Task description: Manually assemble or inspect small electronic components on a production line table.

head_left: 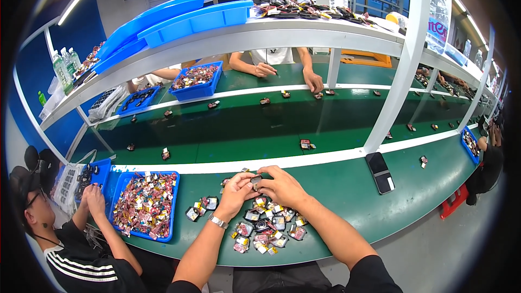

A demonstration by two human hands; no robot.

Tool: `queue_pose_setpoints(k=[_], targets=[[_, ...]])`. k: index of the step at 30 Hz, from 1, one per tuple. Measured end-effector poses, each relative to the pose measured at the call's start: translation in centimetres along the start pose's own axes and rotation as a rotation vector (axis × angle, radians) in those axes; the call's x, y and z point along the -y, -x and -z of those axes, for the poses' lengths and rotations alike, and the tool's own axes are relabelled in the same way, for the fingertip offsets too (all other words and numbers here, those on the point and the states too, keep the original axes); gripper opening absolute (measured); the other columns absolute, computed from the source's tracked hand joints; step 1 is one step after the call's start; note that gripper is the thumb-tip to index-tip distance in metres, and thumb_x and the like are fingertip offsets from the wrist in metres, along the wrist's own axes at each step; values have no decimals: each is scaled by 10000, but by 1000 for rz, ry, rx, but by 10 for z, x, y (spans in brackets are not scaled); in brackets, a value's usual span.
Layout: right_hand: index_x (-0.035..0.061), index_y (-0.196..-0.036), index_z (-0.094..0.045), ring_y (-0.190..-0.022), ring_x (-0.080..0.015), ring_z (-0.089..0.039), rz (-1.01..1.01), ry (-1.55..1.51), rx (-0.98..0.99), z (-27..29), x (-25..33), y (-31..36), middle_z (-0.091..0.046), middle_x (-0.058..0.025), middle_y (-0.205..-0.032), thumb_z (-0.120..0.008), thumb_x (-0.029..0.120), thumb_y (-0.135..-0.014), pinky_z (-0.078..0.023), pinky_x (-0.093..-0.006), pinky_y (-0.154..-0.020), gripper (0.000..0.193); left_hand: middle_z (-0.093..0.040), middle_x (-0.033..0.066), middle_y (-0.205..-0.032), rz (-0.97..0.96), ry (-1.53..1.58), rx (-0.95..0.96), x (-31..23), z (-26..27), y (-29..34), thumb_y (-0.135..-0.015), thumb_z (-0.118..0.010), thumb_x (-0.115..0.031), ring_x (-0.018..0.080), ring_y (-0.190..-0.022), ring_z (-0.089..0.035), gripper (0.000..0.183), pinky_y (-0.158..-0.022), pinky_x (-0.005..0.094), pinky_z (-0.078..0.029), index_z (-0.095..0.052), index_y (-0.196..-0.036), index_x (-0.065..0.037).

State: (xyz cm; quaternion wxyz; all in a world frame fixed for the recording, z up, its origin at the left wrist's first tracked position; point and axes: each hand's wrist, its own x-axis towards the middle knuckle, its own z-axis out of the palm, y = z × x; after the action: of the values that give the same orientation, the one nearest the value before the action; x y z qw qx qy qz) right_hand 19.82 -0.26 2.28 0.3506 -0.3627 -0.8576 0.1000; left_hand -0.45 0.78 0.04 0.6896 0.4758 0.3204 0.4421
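Observation:
Between my two hands is a small black-cased electronic device (255,180), held just above the near edge of a green bench. My left hand (237,192), with a metal-banded watch on its wrist, pinches the device from the left. From the right, my right hand (283,189) has its fingers closed on the same device, covering part of it. Right below them lies a pile of similar small devices (264,227) with red, yellow and silver parts showing. A few more small devices (194,212) lie left of my left wrist.
A blue tray (176,201) full of small wired parts stands at left, beside a co-worker (81,244). A black phone (381,173) lies at right. Beyond a white rail, loose devices sit along a green conveyor (233,135); another person's hands (312,80) work across it. A white post (399,70) rises at right.

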Motion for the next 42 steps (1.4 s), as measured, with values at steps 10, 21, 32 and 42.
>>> queue_pose_setpoints(k=[10,21,32,42], targets=[[47,-857,-660,-1163,-280,-538,-134,-195,-149,-10,7,-2,-593,-103,-1201,-682,123,-811,-464,-387,-960,91,-590,123,-1233,-29,-7,139,-1,6,2,-957,-528,-9,193,-1116,-608,320,-923,347,-556,-485,-1274,-16],[50,-868,-672,-1142,-268,-547,-122,-218,-168,-10,10,2,-608,-84,-1167,-693,128,-813,-472,-373,-944,98,-633,91,-1139,2,86,78,3,8,0,-985,-524,-71,180,-1034,-644,287,-880,330,-567,-483,-1266,-31],[58,-899,-691,-1130,-277,-548,-146,-245,-199,-20,10,2,-602,-80,-1162,-706,128,-814,-474,-383,-940,112,-636,96,-1141,7,79,73,3,10,0,-991,-517,-77,174,-1040,-640,276,-869,328,-571,-486,-1262,-39],[71,-943,-721,-1141,-278,-547,-215,-264,-206,-24,11,3,-612,-75,-1168,-706,134,-817,-461,-383,-966,141,-649,88,-1131,-3,76,66,3,9,0,-982,-536,-69,169,-1022,-649,260,-861,321,-573,-507,-1239,-44]])
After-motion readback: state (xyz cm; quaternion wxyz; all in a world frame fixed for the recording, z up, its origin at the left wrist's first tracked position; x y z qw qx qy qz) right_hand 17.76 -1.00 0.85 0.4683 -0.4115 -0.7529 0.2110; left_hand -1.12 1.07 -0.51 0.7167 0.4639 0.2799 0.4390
